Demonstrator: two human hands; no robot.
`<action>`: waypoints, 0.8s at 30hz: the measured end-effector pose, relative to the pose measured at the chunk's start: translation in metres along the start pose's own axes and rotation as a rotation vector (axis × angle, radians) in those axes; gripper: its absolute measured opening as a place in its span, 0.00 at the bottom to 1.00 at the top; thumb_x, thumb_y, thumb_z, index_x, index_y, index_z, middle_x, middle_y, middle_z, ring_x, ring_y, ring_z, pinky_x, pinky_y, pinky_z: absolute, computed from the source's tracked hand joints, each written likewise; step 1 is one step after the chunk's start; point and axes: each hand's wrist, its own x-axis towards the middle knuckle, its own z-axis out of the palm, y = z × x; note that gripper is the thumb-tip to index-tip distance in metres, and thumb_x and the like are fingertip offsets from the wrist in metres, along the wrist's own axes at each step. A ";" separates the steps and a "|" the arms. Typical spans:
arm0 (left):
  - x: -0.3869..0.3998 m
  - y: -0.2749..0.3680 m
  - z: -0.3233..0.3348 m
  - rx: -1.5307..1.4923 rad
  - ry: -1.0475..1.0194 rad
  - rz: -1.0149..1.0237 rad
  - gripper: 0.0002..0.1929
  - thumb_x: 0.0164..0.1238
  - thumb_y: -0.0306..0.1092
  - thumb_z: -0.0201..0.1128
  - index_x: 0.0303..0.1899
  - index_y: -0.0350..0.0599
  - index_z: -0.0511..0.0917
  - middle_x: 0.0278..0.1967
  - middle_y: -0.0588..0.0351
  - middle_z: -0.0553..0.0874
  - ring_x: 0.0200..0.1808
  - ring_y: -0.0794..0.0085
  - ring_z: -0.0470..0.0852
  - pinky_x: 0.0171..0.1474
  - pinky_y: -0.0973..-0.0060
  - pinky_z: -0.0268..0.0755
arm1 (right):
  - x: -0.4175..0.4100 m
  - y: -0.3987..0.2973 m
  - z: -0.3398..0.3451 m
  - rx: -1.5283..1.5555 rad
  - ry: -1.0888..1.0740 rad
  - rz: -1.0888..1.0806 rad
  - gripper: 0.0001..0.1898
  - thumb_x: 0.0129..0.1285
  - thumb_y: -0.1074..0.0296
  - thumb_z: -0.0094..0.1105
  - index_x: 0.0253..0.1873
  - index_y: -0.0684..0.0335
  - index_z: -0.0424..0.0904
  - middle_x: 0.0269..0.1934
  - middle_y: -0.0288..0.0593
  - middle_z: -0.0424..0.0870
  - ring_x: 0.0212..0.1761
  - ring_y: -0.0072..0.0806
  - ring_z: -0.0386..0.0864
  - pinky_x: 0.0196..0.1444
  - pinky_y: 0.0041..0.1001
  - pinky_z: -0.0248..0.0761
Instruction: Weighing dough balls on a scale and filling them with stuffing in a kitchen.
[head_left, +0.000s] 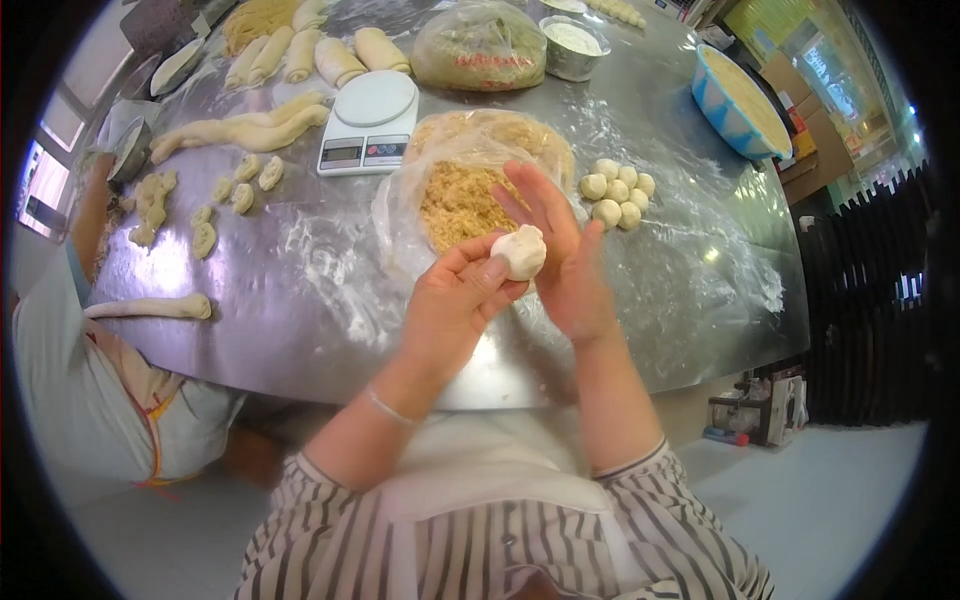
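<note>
My left hand (457, 296) pinches a ball of dough (519, 253) with a gathered, uneven side between thumb and fingers. Close against its right side, my right hand (566, 259) is spread with the fingers apart, and it grips nothing. Just beyond both hands lies an opened clear plastic bag of crumbly yellow-brown filling (461, 202). A cluster of round dough balls (616, 191) sits on the steel table to the right of the bag. Behind the bag at left stands a white digital kitchen scale (367, 124).
Dough pieces (241, 197), a dough rope (161, 306) and rolled dough (337, 60) lie on the floured steel table (315, 360). A tied bag (480, 49), a bowl of flour (574, 46) and a blue-white basin (731, 105) stand farther back. A co-worker (135, 397) is at left.
</note>
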 end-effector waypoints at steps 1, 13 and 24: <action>0.000 0.002 -0.001 0.015 0.025 -0.015 0.21 0.84 0.32 0.56 0.71 0.34 0.69 0.63 0.47 0.80 0.63 0.64 0.82 0.68 0.64 0.78 | 0.002 -0.009 0.006 -0.153 0.058 0.028 0.24 0.82 0.52 0.47 0.59 0.68 0.84 0.61 0.53 0.84 0.78 0.45 0.66 0.77 0.40 0.58; -0.004 0.003 0.000 0.056 0.016 -0.031 0.19 0.81 0.32 0.61 0.67 0.34 0.73 0.63 0.49 0.80 0.64 0.66 0.80 0.66 0.68 0.78 | -0.003 -0.010 -0.007 -0.351 -0.078 0.029 0.30 0.84 0.44 0.39 0.59 0.69 0.83 0.57 0.50 0.86 0.68 0.41 0.78 0.70 0.36 0.69; -0.002 0.001 0.013 0.135 0.012 -0.035 0.20 0.85 0.35 0.55 0.68 0.33 0.70 0.64 0.46 0.80 0.61 0.64 0.83 0.63 0.67 0.81 | -0.001 -0.001 -0.007 -0.222 0.085 -0.058 0.38 0.85 0.41 0.27 0.63 0.74 0.80 0.60 0.55 0.84 0.70 0.47 0.76 0.73 0.42 0.66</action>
